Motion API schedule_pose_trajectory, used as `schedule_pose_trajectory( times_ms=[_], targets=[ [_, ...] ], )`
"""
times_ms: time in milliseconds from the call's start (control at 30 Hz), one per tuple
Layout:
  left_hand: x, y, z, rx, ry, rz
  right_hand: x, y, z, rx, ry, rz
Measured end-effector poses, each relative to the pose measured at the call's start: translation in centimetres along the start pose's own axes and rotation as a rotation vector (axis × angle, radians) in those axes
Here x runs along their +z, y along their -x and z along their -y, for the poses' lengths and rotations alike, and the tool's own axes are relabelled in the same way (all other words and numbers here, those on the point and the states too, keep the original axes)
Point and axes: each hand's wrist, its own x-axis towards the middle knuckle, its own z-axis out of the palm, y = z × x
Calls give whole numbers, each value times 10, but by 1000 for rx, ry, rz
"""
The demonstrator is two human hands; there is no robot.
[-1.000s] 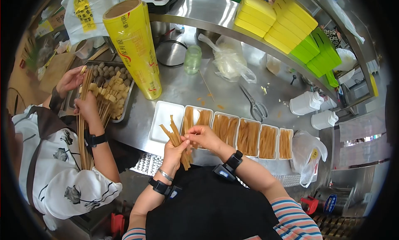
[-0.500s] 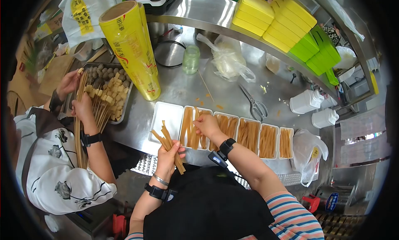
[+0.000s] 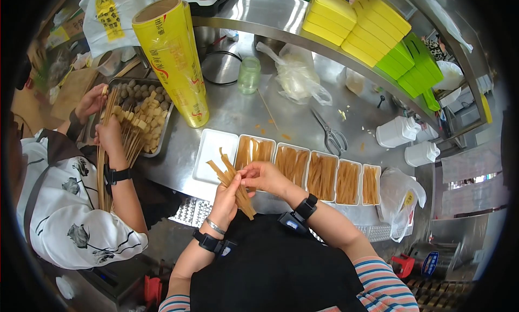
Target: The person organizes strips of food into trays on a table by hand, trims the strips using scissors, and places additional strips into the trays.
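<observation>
A small bundle of flat tan-brown food strips (image 3: 246, 206) is in my left hand (image 3: 223, 205), its ends poking out above and below the closed fingers. My right hand (image 3: 264, 178) meets it there, thumb and fingers pinched at the strips by the left thumb. Just beyond my hands stands a white tray (image 3: 215, 147) with a bare bottom. To its right, a row of several white trays filled with similar brown strips (image 3: 323, 174) runs along the counter; my right hand partly covers the nearest filled one (image 3: 255, 150).
At left, a co-worker's hand (image 3: 111, 136) holds thin sticks over a metal pan (image 3: 165, 136) of cubes and balls. A yellow film roll (image 3: 173, 63), glass jar (image 3: 248, 77), scissors (image 3: 331, 136) and plastic bags (image 3: 300, 77) stand or lie on the steel counter.
My right hand has moved left and down from the first filled tray to the bundle in my left hand. My left hand has shifted slightly right.
</observation>
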Motion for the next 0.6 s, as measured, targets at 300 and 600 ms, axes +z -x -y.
schedule_pose_trajectory(
  times_ms=[300,600],
  targets=[
    [5,1,-1,-8,21,26,-2,2,-14,55,-41,-52],
    [-12,-2,4,25,22,-187,-16,-14,-27,19,102,-270]
  ],
)
